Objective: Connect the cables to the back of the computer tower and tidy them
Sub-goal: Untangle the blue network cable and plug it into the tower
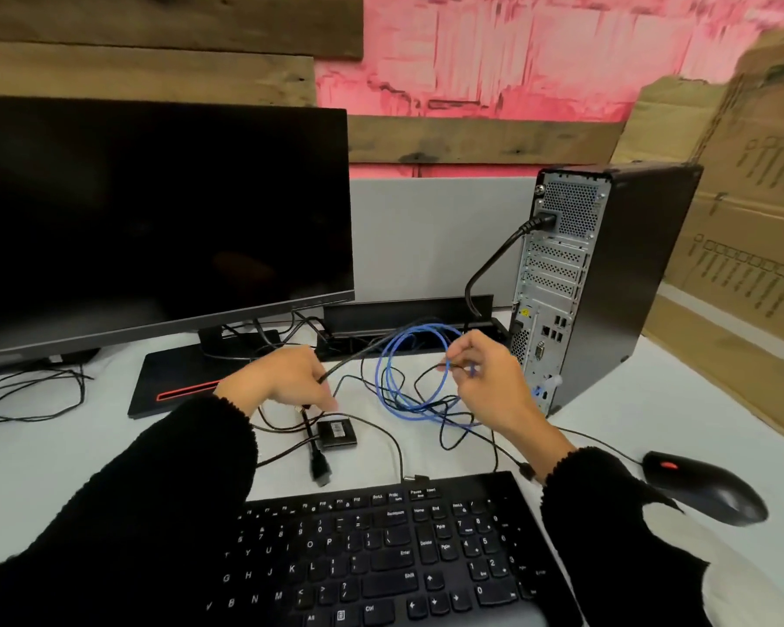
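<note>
While the left hand (286,382) grips a black cable (358,355), the right hand (485,377) pinches the blue cable (394,377)

Even bright light, smeared background, bowed edges

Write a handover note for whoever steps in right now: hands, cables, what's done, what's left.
Left hand: closed on a black cable above the desk.
Right hand: pinching the coiled blue network cable, lifted in front of the computer tower.
Tower stands at the right, rear panel facing the person. The power cord is plugged in near the top.
The HDMI plug lies loose on the desk beside a small black box. Thin black cables are tangled under the blue coil.
Done: power only, as far as visible.
Left: network, HDMI, keyboard and mouse leads, then untangle and tidy.
</note>
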`<state>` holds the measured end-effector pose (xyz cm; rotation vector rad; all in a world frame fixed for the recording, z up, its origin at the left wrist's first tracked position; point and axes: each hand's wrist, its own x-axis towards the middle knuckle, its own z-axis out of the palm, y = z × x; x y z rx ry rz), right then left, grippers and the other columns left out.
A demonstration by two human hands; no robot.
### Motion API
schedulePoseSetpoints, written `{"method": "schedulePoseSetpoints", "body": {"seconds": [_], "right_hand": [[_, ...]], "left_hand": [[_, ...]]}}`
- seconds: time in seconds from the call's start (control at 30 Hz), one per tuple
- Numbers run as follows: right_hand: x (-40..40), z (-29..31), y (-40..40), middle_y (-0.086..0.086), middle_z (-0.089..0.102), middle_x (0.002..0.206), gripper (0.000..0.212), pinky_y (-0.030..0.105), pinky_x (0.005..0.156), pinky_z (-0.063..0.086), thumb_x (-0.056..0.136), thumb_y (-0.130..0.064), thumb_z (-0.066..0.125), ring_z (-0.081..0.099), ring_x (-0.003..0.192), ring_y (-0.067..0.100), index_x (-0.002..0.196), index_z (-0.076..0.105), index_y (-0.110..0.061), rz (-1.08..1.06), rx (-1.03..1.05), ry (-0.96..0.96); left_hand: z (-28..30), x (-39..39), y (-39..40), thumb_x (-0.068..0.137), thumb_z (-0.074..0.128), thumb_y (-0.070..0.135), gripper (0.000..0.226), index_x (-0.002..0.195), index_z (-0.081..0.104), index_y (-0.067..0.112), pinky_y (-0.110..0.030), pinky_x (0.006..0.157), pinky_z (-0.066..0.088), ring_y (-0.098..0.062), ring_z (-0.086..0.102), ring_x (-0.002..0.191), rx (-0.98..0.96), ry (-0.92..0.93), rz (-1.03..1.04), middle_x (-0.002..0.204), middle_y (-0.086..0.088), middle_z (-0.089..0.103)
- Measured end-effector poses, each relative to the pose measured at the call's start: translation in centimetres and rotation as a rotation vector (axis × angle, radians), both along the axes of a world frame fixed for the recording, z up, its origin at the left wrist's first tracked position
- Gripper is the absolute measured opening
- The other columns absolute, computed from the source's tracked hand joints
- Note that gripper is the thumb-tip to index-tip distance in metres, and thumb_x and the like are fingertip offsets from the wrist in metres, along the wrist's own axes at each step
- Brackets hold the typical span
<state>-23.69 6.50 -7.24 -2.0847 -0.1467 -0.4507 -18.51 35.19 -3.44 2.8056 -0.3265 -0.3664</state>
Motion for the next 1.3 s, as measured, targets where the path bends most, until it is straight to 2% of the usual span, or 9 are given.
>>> {"method": "schedulePoseSetpoints", "body": {"seconds": [0.13,0.23,0.37,0.5,0.7,0.87,1.07,1.2,1.3], "right_hand": [[-0.1,1.2,-0.2,-0.006,0.066,0.097,0.033,0.018,0.073,0.05,0.078,0.014,0.068,0.065,0.087,0.009,0.074,0.074,-0.018,-0.074,0.055,-0.14],[-0.2,1.8,-0.2,-0.003,0.065,0.097,0.046,0.019,0.071,0.049,0.07,0.026,0.059,0.063,0.081,0.006,0.069,0.07,-0.019,-0.054,0.154,-0.158],[-0.5,2.8,0.0,0.01,0.064,0.115,0.048,0.03,0.079,0.061,0.071,0.037,0.049,0.072,0.097,0.029,0.071,0.06,-0.009,0.045,0.364,-0.191],[-0.9,3.5,-0.4,0.012,0.055,0.118,0.043,0.027,0.068,0.061,0.078,0.035,0.051,0.074,0.08,0.012,0.082,0.059,-0.007,0.042,0.525,-0.19],[-0.9,1.9,-2.8,0.001,0.064,0.1,0.029,0.015,0.057,0.045,0.086,0.008,0.061,0.062,0.079,0.014,0.103,0.065,-0.015,-0.172,-0.057,0.173],[-1.1,1.6,-1.0,0.001,0.063,0.133,0.029,0.038,0.106,0.05,0.085,-0.014,0.071,0.059,0.126,0.021,0.113,0.068,-0.021,-0.257,-0.112,-0.102],[-2.2,5.0,0.4,-0.005,0.06,0.119,0.064,0.019,0.085,0.053,0.082,-0.012,0.084,0.068,0.099,0.01,0.127,0.04,-0.023,-0.294,0.368,-0.393],[-1.8,6.2,-0.7,0.003,0.07,0.06,0.008,0.036,0.066,0.057,0.092,-0.01,0.075,0.067,0.056,0.014,0.095,0.068,-0.013,-0.246,0.416,-0.323],[-1.5,6.2,-1.1,0.006,0.057,0.048,0.018,0.039,0.065,0.057,0.098,-0.005,0.063,0.055,0.049,0.022,0.08,0.065,-0.002,-0.17,0.676,-0.248]], "left_hand": [[0.6,0.0,-1.9,0.079,0.082,0.04,0.048,0.122,0.064,0.029,-0.033,0.096,0.05,-0.016,0.059,0.106,-0.068,-0.306,0.053,0.114,0.008,0.055],[-0.4,-0.5,-5.7,0.085,0.076,0.027,0.016,0.099,0.069,0.028,-0.035,0.087,0.055,-0.007,0.06,0.082,-0.406,-0.637,-0.015,0.094,0.012,0.062],[-1.9,0.6,-10.4,0.091,0.069,0.038,0.024,0.106,0.066,0.018,-0.037,0.077,0.056,-0.021,0.068,0.088,-0.311,-0.369,0.097,0.094,0.0,0.071],[-3.1,1.9,-11.3,0.094,0.069,0.032,0.02,0.088,0.073,0.013,-0.038,0.072,0.06,-0.024,0.07,0.078,-0.373,-0.24,0.168,0.082,-0.005,0.072],[2.3,1.1,-10.5,0.104,0.047,0.033,0.039,0.072,0.067,0.021,-0.027,0.072,0.051,-0.014,0.069,0.069,-0.712,-0.391,0.086,0.072,-0.004,0.073],[6.4,-0.7,-11.6,0.106,0.043,0.044,0.037,0.081,0.061,0.023,-0.027,0.047,0.043,-0.021,0.041,0.042,-0.773,-0.427,-0.087,0.051,0.003,0.039],[9.0,-2.1,-11.6,0.107,0.05,0.042,0.033,0.097,0.078,0.027,-0.017,0.073,0.047,0.007,0.064,0.07,-0.615,-0.431,-0.352,0.068,0.026,0.068],[7.8,-0.8,-10.1,0.097,0.066,0.041,0.009,0.102,0.073,0.037,-0.017,0.066,0.045,-0.001,0.057,0.062,-0.431,-0.526,-0.342,0.062,0.013,0.06],[5.9,0.1,-9.4,0.099,0.064,0.028,0.004,0.095,0.063,0.028,-0.023,0.065,0.044,-0.01,0.061,0.071,-0.409,-0.725,-0.069,0.068,0.009,0.057]]}}
